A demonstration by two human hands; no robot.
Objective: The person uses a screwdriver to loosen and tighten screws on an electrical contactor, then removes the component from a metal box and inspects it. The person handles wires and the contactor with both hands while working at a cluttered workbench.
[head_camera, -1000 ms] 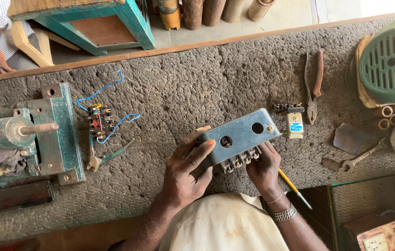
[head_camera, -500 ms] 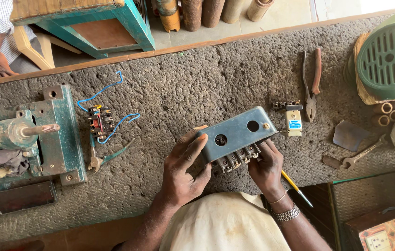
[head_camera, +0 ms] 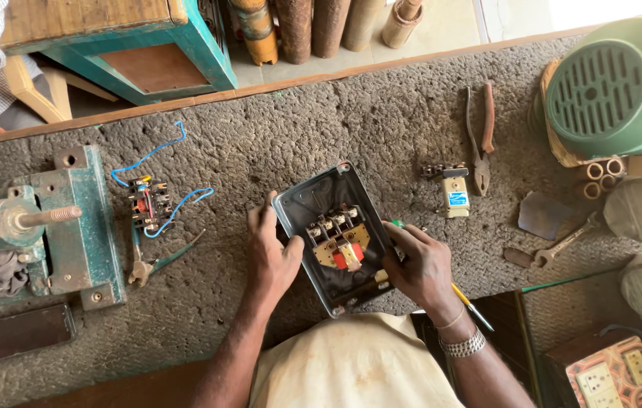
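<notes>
Both hands are wrapped around an open grey metal switch box (head_camera: 336, 238) on the rough workbench (head_camera: 275, 136): its left rim is gripped by the left hand (head_camera: 272, 253), its right rim by the right hand (head_camera: 423, 268), beside a yellow-handled screwdriver (head_camera: 472, 306). Rigid and fairly weighty it is judged; the rims are best held, since the exposed contacts look delicate. A blue rectangular label is borne by a small cream component (head_camera: 454, 196) near the pliers (head_camera: 479, 132).

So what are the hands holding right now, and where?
Both hold the grey switch box, open side up: left hand on its left edge, right hand on its right edge, with a yellow-handled screwdriver.
</notes>
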